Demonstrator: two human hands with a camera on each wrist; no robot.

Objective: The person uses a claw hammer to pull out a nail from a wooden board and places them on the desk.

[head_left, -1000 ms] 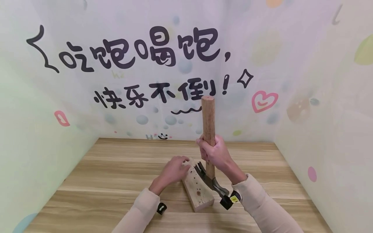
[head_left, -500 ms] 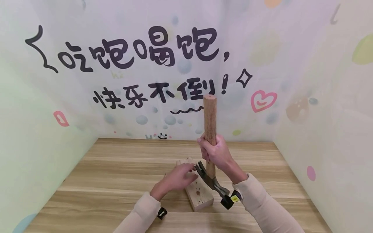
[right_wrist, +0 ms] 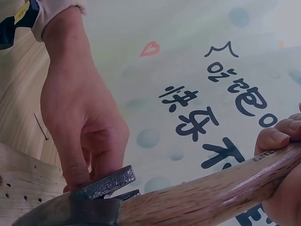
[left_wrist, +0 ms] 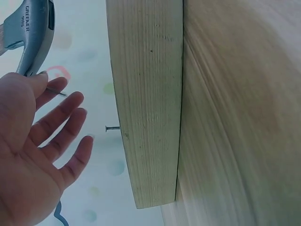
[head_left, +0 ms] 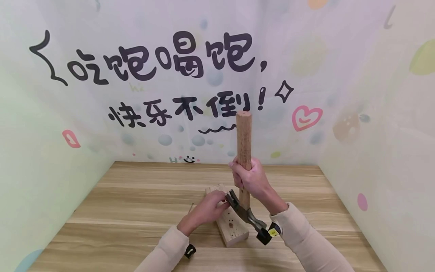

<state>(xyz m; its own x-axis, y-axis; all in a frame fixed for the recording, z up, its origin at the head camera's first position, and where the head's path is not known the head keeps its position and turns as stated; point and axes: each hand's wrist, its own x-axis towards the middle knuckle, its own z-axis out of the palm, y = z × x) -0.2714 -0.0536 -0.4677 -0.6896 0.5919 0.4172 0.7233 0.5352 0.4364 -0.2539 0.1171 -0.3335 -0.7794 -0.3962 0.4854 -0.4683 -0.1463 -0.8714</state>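
Head view, which I watch from a distance, shows a person's right hand (head_left: 252, 176) gripping a hammer (head_left: 244, 198) midway along its wooden handle, fingers and thumb wrapped tightly around it. The hammer stands upside down, butt end up, its claw (right_wrist: 110, 183) pointing toward the left hand (head_left: 208, 207). That hand hangs above a wooden block (head_left: 232, 223), thumb and index finger brought together beside the claw, the other fingers loosely bent and spread apart. On my left wrist view, a thin nail (left_wrist: 57, 92) juts from the pinch; whether the fingertips also touch the claw, I cannot tell. "GREENER" is printed on the hammer's metal head.

The block lies flat on a wood-grain table (head_left: 142, 189), its upper face dotted with holes, one end angled toward the wearer. A second nail (left_wrist: 113, 128) stands partly sunk in that face, head outward, and my right wrist view picks up a loose nail (right_wrist: 41, 126) on the table near the block. Pale sleeves (head_left: 163, 245) cover both forearms. Behind, dark Chinese lettering (head_left: 142, 62) and a pink heart (head_left: 307, 118) decorate a pastel wall (head_left: 112, 22).
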